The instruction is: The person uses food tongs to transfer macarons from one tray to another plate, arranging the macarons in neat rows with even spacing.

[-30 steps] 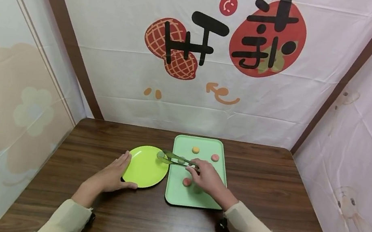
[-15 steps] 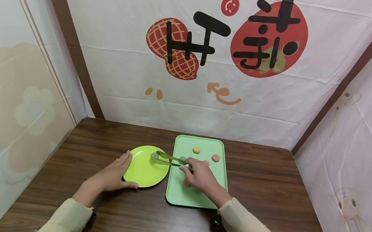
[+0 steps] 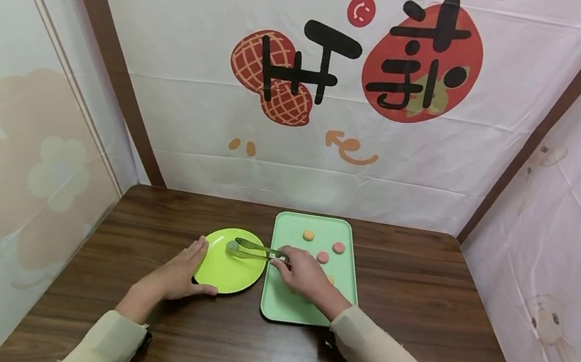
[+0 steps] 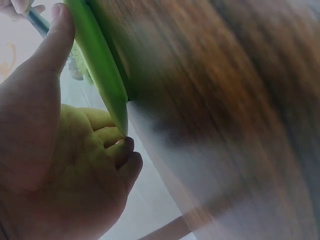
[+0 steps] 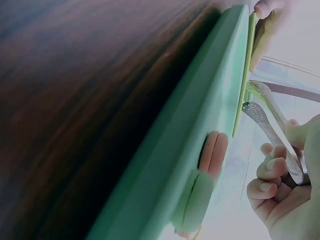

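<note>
My left hand [image 3: 175,276] rests against the left rim of a lime-green plate [image 3: 228,276], its fingers fairly straight along the edge and thumb at the near side. My right hand [image 3: 305,274] grips a pair of tongs [image 3: 262,249] above the tray's left side, and the tongs reach over the plate. Between their tips is a pale green macaron [image 3: 232,246]; whether they squeeze it I cannot tell. In the right wrist view the perforated tong tips [image 5: 256,111] stand apart near the plate's rim. On the mint-green tray [image 3: 281,307] lie a yellow macaron [image 3: 308,235] and pink macarons [image 3: 339,248].
Another orange-yellow macaron [image 3: 329,280] shows partly beside the right wrist. My right hand hides part of the tray. Plate and tray stand side by side on a brown wooden table [image 3: 407,277], with a printed white cloth [image 3: 193,107] hanging behind.
The right hand has moved left with the tongs, bringing the green macaron from the plate's right edge further over the plate. My left hand stays against the rim.
</note>
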Demonstrator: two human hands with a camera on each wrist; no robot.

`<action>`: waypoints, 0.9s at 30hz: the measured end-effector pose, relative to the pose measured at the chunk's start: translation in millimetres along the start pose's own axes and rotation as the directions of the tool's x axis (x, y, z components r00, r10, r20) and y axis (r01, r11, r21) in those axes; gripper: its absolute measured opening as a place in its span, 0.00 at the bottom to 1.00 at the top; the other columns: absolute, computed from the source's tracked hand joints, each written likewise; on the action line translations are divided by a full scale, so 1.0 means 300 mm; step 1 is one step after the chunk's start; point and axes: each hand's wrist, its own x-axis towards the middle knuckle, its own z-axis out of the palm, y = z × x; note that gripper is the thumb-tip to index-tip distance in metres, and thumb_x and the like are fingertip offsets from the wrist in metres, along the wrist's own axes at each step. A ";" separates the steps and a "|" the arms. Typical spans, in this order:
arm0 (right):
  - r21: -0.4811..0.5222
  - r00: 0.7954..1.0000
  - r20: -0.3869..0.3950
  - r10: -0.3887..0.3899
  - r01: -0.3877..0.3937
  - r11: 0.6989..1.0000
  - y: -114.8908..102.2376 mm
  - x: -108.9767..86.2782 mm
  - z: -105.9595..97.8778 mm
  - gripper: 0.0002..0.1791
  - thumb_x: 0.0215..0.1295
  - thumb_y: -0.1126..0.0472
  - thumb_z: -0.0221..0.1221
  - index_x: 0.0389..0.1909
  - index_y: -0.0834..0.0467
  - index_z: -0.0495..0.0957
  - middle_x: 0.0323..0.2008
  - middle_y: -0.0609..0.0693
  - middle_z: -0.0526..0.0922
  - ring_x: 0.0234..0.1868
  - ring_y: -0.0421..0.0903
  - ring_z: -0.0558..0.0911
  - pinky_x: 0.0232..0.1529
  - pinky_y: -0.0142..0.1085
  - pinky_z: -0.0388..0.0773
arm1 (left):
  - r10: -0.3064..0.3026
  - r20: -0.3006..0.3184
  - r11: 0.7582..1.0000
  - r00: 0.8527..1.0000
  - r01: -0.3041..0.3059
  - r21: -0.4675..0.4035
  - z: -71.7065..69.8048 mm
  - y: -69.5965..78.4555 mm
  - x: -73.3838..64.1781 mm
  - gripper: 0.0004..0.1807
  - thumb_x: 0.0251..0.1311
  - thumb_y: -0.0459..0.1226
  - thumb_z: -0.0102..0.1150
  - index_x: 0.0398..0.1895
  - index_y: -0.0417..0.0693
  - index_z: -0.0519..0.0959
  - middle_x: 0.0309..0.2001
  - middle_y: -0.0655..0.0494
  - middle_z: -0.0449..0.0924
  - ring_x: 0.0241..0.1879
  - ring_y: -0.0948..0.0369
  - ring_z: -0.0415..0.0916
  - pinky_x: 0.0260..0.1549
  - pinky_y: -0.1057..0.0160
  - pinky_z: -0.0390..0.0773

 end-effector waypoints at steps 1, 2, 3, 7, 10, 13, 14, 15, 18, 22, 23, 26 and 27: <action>-0.005 1.000 -0.001 -0.009 0.009 1.000 -0.003 0.004 0.004 0.12 0.80 0.53 0.63 0.48 0.58 0.85 0.34 0.47 0.87 0.29 0.38 0.79 0.32 0.34 0.79 | 0.003 -0.001 1.000 1.000 -0.003 0.002 0.000 0.001 0.000 0.72 0.62 0.68 0.69 0.84 0.25 0.41 0.85 0.29 0.36 0.84 0.33 0.40 0.79 0.34 0.52; -0.008 1.000 0.001 -0.015 0.015 1.000 -0.005 0.008 0.008 0.11 0.80 0.54 0.63 0.48 0.58 0.85 0.34 0.47 0.88 0.29 0.38 0.80 0.32 0.34 0.79 | 0.004 -0.001 1.000 1.000 -0.004 0.004 -0.001 0.002 0.000 0.72 0.62 0.67 0.70 0.84 0.25 0.41 0.85 0.28 0.36 0.84 0.33 0.41 0.79 0.34 0.52; -0.008 1.000 0.003 -0.018 0.018 1.000 -0.006 0.012 0.012 0.11 0.80 0.54 0.64 0.47 0.58 0.85 0.34 0.47 0.88 0.29 0.37 0.80 0.32 0.34 0.79 | 0.005 0.001 1.000 1.000 -0.005 0.005 -0.001 0.004 -0.001 0.72 0.61 0.67 0.70 0.84 0.25 0.42 0.85 0.28 0.37 0.84 0.33 0.41 0.79 0.34 0.52; -0.010 0.999 0.031 -0.010 0.011 1.000 -0.018 0.024 0.023 0.10 0.81 0.53 0.62 0.46 0.56 0.84 0.34 0.47 0.87 0.30 0.38 0.80 0.33 0.34 0.80 | 0.008 0.003 1.000 1.000 -0.008 -0.001 -0.004 0.012 -0.006 0.72 0.61 0.66 0.71 0.84 0.24 0.42 0.85 0.27 0.37 0.84 0.33 0.41 0.79 0.33 0.53; -0.016 0.999 0.053 0.003 -0.003 1.000 -0.028 0.033 0.027 0.13 0.82 0.51 0.61 0.49 0.58 0.85 0.37 0.48 0.88 0.33 0.39 0.83 0.36 0.35 0.82 | 0.003 0.007 1.000 1.000 -0.003 -0.002 -0.006 0.013 -0.008 0.72 0.61 0.66 0.71 0.84 0.24 0.42 0.85 0.27 0.37 0.84 0.34 0.41 0.80 0.34 0.52; -0.028 0.998 0.060 0.005 -0.003 1.000 -0.036 0.044 0.029 0.16 0.82 0.51 0.60 0.53 0.60 0.85 0.39 0.49 0.89 0.37 0.41 0.86 0.39 0.37 0.84 | 0.007 0.006 1.000 1.000 -0.007 0.006 -0.005 0.012 -0.007 0.72 0.61 0.66 0.71 0.83 0.23 0.43 0.85 0.26 0.38 0.84 0.33 0.41 0.79 0.34 0.53; -0.031 0.998 0.060 0.005 -0.003 1.000 -0.039 0.047 0.030 0.16 0.82 0.51 0.60 0.53 0.61 0.85 0.39 0.50 0.89 0.37 0.42 0.86 0.40 0.37 0.84 | 0.005 0.006 1.000 1.000 -0.005 0.007 -0.005 0.012 -0.006 0.72 0.61 0.66 0.71 0.84 0.24 0.43 0.85 0.27 0.37 0.84 0.33 0.41 0.79 0.34 0.53; -0.035 0.998 0.061 0.005 -0.002 0.999 -0.042 0.050 0.030 0.17 0.82 0.51 0.60 0.53 0.61 0.85 0.39 0.50 0.89 0.37 0.43 0.86 0.40 0.38 0.84 | 0.004 0.006 1.000 1.000 -0.004 0.008 -0.005 0.011 -0.004 0.72 0.61 0.66 0.71 0.84 0.24 0.42 0.85 0.27 0.37 0.84 0.33 0.41 0.79 0.34 0.53; -0.046 0.998 0.059 0.002 0.000 0.999 -0.046 0.058 0.035 0.17 0.82 0.52 0.61 0.54 0.63 0.85 0.39 0.50 0.89 0.38 0.43 0.86 0.41 0.39 0.85 | 0.000 0.009 1.000 1.000 0.000 0.010 -0.006 0.010 -0.001 0.72 0.61 0.67 0.70 0.84 0.25 0.42 0.85 0.28 0.37 0.84 0.34 0.41 0.80 0.34 0.53; -0.060 0.998 0.062 0.006 -0.003 0.998 -0.043 0.067 0.051 0.17 0.82 0.51 0.60 0.53 0.61 0.85 0.38 0.49 0.89 0.37 0.42 0.85 0.42 0.38 0.84 | -0.003 0.017 1.000 1.000 0.003 0.006 -0.010 0.014 0.000 0.71 0.62 0.66 0.70 0.84 0.25 0.42 0.85 0.28 0.37 0.84 0.34 0.41 0.79 0.34 0.53; -0.061 0.998 0.063 0.008 -0.004 0.998 -0.042 0.070 0.055 0.17 0.82 0.50 0.60 0.53 0.60 0.85 0.38 0.49 0.88 0.36 0.41 0.84 0.41 0.38 0.84 | -0.003 0.018 1.000 1.000 0.003 0.005 -0.010 0.014 0.000 0.71 0.62 0.66 0.70 0.84 0.24 0.42 0.85 0.27 0.37 0.84 0.34 0.41 0.79 0.34 0.53; -0.065 0.998 0.068 0.018 -0.013 0.998 -0.042 0.074 0.062 0.17 0.83 0.49 0.59 0.53 0.59 0.85 0.37 0.47 0.87 0.34 0.39 0.82 0.39 0.37 0.83 | -0.004 0.021 1.000 1.000 0.004 0.005 -0.012 0.017 -0.003 0.71 0.62 0.65 0.71 0.84 0.24 0.42 0.85 0.27 0.37 0.84 0.34 0.41 0.80 0.34 0.53; -0.065 0.997 0.072 0.022 -0.017 0.998 -0.043 0.075 0.062 0.17 0.83 0.49 0.59 0.53 0.59 0.85 0.37 0.47 0.87 0.33 0.39 0.82 0.38 0.36 0.82 | -0.003 0.021 1.000 1.000 0.003 0.006 -0.012 0.018 -0.003 0.71 0.62 0.65 0.71 0.84 0.24 0.42 0.85 0.27 0.37 0.84 0.34 0.41 0.80 0.34 0.53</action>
